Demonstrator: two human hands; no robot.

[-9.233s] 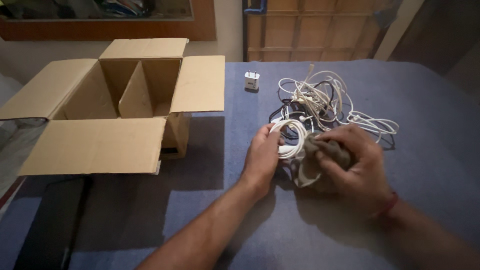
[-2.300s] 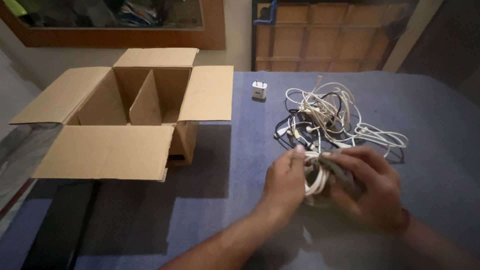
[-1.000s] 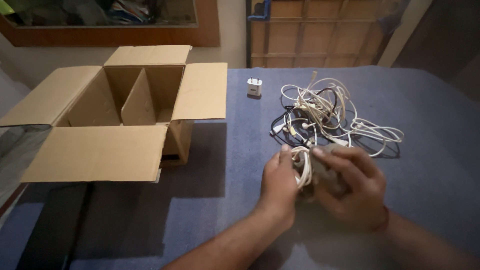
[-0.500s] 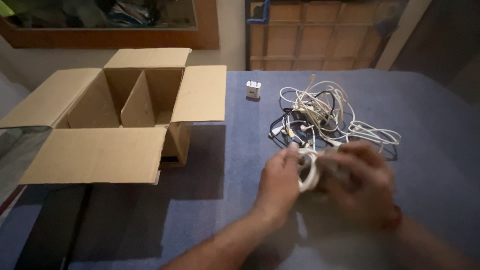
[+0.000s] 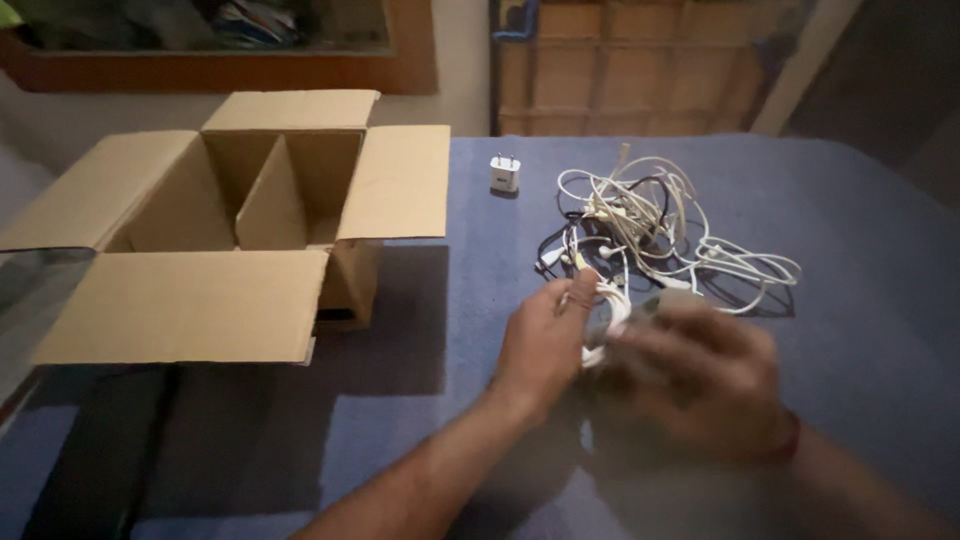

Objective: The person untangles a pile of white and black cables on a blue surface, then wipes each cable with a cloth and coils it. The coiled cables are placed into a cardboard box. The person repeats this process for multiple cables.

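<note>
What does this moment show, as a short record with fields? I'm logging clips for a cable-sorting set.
left hand: holds a coiled white cable
right hand: blurred, grips a grey-brown cloth against the coil
behind the hands: tangled cables, white and black, lying apart from the coil
charger plug: white, standing alone
cardboard box: open, flaps spread, divider inside
surface: blue cover

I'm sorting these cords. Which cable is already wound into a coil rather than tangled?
The white coiled cable gripped in the left hand, beside the blurred right hand. The other cords lie in a loose tangled pile behind it.
</note>
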